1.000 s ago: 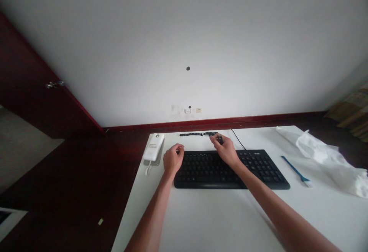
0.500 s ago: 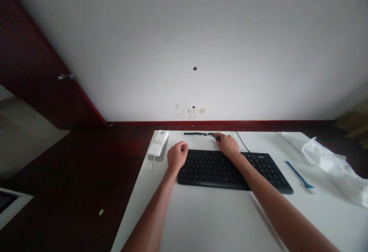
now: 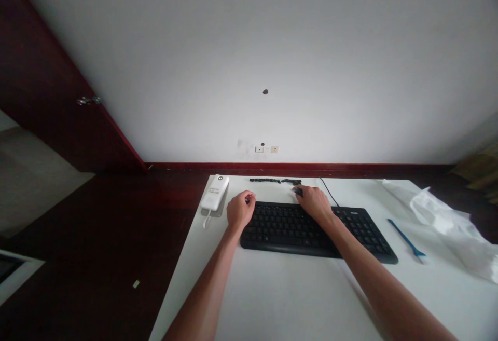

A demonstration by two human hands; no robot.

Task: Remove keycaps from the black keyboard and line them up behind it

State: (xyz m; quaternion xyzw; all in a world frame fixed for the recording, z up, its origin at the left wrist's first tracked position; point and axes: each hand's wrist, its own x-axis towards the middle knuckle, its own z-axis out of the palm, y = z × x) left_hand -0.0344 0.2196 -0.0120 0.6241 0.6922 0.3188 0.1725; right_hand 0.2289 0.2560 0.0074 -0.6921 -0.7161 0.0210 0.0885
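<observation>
A black keyboard (image 3: 288,228) lies on the white table under my wrists. My left hand (image 3: 240,210) rests at its upper left corner with curled fingers. A dark spot shows between them, too small to name. Beyond the keyboard's top edge, my right hand (image 3: 316,203) pinches a small black piece (image 3: 299,192), whose exact kind I cannot make out. Just past those fingertips lie two short rows of small black pieces that look like keycaps, the left row (image 3: 264,180) and the right row (image 3: 291,181).
On the left table edge lies a white power bank (image 3: 215,193) with a short cable. To the right are a blue brush (image 3: 406,238) and a crumpled white plastic bag (image 3: 439,214). The keyboard's black cord (image 3: 330,191) runs off the back edge, towards the wall.
My right hand has drawn back slightly from the right row of black pieces, uncovering its end. My left hand stays in nearly the same place.
</observation>
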